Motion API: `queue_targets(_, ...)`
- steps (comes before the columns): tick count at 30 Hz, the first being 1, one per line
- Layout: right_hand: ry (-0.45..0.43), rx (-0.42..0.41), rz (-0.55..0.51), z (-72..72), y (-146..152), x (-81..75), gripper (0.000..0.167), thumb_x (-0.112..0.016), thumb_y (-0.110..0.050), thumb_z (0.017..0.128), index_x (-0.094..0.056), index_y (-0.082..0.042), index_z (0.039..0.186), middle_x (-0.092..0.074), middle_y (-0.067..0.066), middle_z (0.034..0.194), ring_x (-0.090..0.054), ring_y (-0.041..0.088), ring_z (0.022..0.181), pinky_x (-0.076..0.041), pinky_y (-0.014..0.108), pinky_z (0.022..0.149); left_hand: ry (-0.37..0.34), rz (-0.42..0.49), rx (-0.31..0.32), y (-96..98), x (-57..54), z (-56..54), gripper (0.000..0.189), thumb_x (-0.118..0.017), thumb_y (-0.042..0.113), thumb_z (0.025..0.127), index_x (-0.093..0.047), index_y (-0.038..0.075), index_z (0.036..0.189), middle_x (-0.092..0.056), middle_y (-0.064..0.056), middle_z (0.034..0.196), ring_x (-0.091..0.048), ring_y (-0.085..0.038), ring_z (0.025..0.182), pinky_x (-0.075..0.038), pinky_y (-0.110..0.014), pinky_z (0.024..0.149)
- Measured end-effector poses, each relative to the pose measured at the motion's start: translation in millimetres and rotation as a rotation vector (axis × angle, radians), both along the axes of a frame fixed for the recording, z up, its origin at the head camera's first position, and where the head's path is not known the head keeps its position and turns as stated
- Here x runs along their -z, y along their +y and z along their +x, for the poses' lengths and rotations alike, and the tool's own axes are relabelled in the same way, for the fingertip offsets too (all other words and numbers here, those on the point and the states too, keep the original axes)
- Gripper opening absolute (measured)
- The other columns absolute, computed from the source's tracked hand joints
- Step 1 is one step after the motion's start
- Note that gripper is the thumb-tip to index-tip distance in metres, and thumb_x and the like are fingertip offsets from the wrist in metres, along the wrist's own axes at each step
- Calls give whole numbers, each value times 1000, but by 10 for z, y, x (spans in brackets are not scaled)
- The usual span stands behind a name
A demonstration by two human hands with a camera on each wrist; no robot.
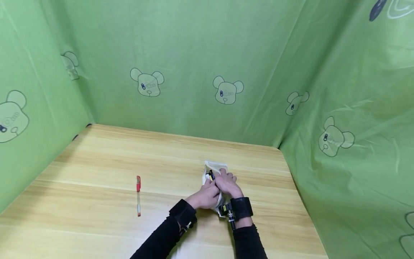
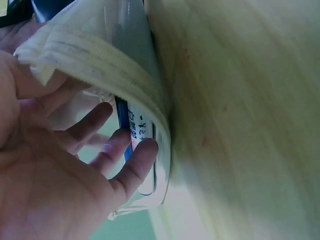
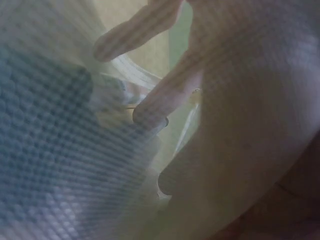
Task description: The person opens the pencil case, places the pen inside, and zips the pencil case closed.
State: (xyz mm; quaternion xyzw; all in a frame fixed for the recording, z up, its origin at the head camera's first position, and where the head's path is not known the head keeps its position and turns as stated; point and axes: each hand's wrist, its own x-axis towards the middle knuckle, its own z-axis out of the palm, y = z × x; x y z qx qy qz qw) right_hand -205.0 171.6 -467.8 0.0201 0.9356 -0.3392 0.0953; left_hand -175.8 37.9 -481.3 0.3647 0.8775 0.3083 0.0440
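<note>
A pale mesh zip pouch (image 1: 208, 164) lies on the wooden table, its mouth gaping, with a black pen (image 1: 211, 174) showing in the opening. My left hand (image 1: 205, 195) is at the near left side of the mouth, gripping the zip edge. In the left wrist view its other fingers (image 2: 142, 157) reach inside, close to a white marker (image 2: 142, 125) with dark lettering and a blue pen (image 2: 121, 112). My right hand (image 1: 228, 183) holds the pouch's right side. Mesh (image 3: 55, 150) covers much of the right wrist view, partly veiling the fingers (image 3: 165, 100).
A capped red gel pen (image 1: 138, 196) with a clear barrel lies on the table (image 1: 81, 201), left of the hands. Green curtains (image 1: 187, 43) printed with bear heads enclose the back and both sides of the table. Black camera bands (image 1: 242, 208) sit on both wrists.
</note>
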Motion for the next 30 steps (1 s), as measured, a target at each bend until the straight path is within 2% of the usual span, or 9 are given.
queue_targets(2, -2, 5, -3, 8, -4, 4, 54, -39, -34, 100, -48, 3, 138, -48, 31, 134, -38, 49, 117, -37, 59, 97, -16, -26, -16, -2, -6, 8, 25, -55, 10, 97, -73, 4, 114, -47, -19, 155, -46, -34, 115, -46, -50, 92)
queue_targets(6, -17, 8, -13, 16, -9, -6, 61, -38, -35, 101, -41, 3, 148, -42, 34, 145, -35, 52, 125, -35, 63, 102, -13, -72, -56, 1, -21, 21, 18, -54, 12, 98, -71, 6, 100, -51, -16, 152, -48, -34, 115, -47, -51, 90)
queue_targets(9, -27, 11, -17, 17, -5, -16, 63, -37, -36, 101, -38, 2, 151, -39, 35, 148, -35, 52, 127, -36, 65, 102, -5, -91, -79, 5, -38, 29, 18, -53, 12, 99, -70, 7, 96, -54, -14, 148, -49, -34, 118, -47, -53, 92)
queue_targets(14, -24, -1, -2, 18, 7, -18, 60, -37, -37, 102, -43, 0, 148, -42, 32, 147, -36, 51, 127, -36, 64, 101, 28, -97, -104, -3, -56, 29, 19, -55, 13, 98, -72, 5, 106, -58, -15, 143, -52, -36, 124, -49, -58, 97)
queue_targets(17, -16, -27, 25, 24, 13, -13, 56, -38, -35, 101, -48, -1, 144, -43, 27, 149, -37, 51, 127, -35, 63, 102, 64, -97, -122, -19, -63, 36, 20, -58, 13, 97, -73, 6, 109, -63, -15, 137, -56, -36, 123, -51, -58, 95)
queue_targets(20, -15, -56, 60, 31, 17, -12, 55, -37, -34, 102, -48, 0, 143, -42, 24, 152, -38, 51, 129, -33, 61, 102, 115, -78, -142, -46, -85, 51, 15, -61, 12, 96, -74, 6, 100, -70, -12, 122, -61, -34, 114, -54, -55, 89)
queue_targets(24, -21, -57, 62, 28, 21, -23, 58, -35, -36, 103, -44, 2, 146, -41, 25, 153, -37, 50, 129, -33, 60, 102, 243, -43, -162, -103, -163, 54, 9, -66, 6, 91, -72, 6, 84, -73, -9, 95, -66, -30, 92, -57, -46, 75)
queue_targets(27, -25, -59, 65, 21, 31, -30, 59, -34, -36, 103, -42, 0, 149, -40, 24, 155, -36, 51, 131, -32, 62, 104, 295, -32, -196, -159, -226, 60, 3, -70, 5, 87, -73, 5, 86, -73, -9, 90, -66, -29, 84, -55, -42, 68)
queue_targets(30, -30, -76, 87, 18, 39, -27, 58, -33, -35, 103, -42, -2, 150, -38, 25, 156, -35, 52, 133, -31, 64, 107, 284, -31, -239, -230, -263, 82, 10, -73, 6, 86, -74, 4, 96, -73, -11, 93, -65, -29, 82, -54, -41, 68)
